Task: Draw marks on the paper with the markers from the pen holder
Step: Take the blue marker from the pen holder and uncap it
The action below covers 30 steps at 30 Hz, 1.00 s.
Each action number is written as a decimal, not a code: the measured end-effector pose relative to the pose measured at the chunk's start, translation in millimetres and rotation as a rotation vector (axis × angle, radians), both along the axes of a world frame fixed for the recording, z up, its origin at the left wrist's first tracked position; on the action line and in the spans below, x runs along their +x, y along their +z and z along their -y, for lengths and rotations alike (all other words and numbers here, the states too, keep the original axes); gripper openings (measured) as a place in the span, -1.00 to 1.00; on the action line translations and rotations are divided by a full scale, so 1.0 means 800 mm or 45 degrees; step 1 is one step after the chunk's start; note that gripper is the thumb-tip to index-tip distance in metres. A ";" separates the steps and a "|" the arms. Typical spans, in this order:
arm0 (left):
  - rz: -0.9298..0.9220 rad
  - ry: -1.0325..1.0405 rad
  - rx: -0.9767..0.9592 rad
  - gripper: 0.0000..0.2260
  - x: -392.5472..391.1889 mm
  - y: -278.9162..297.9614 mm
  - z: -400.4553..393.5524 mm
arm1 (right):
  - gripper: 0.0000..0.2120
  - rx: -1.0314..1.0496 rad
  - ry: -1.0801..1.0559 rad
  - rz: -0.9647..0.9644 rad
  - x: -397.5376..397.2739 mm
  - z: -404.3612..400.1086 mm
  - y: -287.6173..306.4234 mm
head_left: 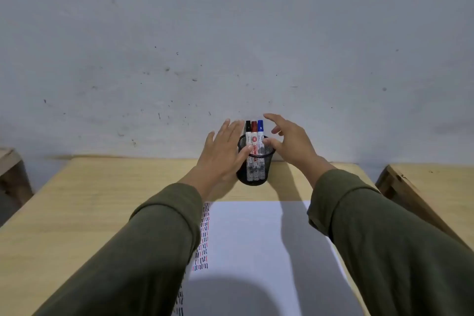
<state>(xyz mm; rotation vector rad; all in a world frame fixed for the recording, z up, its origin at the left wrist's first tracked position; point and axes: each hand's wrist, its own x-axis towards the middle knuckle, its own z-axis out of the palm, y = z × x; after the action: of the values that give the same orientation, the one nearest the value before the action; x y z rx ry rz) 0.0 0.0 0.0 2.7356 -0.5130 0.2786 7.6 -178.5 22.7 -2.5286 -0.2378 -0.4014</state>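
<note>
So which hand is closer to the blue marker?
The right hand. Its fingers curl right beside the blue marker. The left hand rests against the other side of the pen holder, by the black marker.

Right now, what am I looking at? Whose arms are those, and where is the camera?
The camera sits on a person's head and looks forward and down, so you see that person's own arms in green sleeves. No machine here, just two bare hands. The left hand rests open against a black mesh pen holder, thumb at its rim. The right hand is open beside it, thumb near the blue marker. Neither hand holds anything yet. A black marker and red marker stand there too. On the wooden table lies white paper with short marks down its left edge.
</note>
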 end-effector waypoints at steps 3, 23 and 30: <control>-0.014 -0.004 0.022 -0.42 0.007 -0.005 -0.003 | -0.46 0.043 0.006 -0.034 0.012 -0.002 0.000; -0.040 -0.069 -0.001 -0.46 0.008 -0.017 -0.003 | -0.51 0.283 -0.043 -0.008 0.016 -0.011 -0.009; 0.078 -0.037 -0.017 -0.48 -0.003 0.034 -0.014 | -0.49 0.595 -0.084 0.130 0.000 -0.015 0.053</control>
<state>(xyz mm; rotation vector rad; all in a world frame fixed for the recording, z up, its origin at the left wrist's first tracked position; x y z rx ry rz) -2.7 11.0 27.6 2.7116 -0.5648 0.3582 7.2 -166.9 64.7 -2.0634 -0.0854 -0.5434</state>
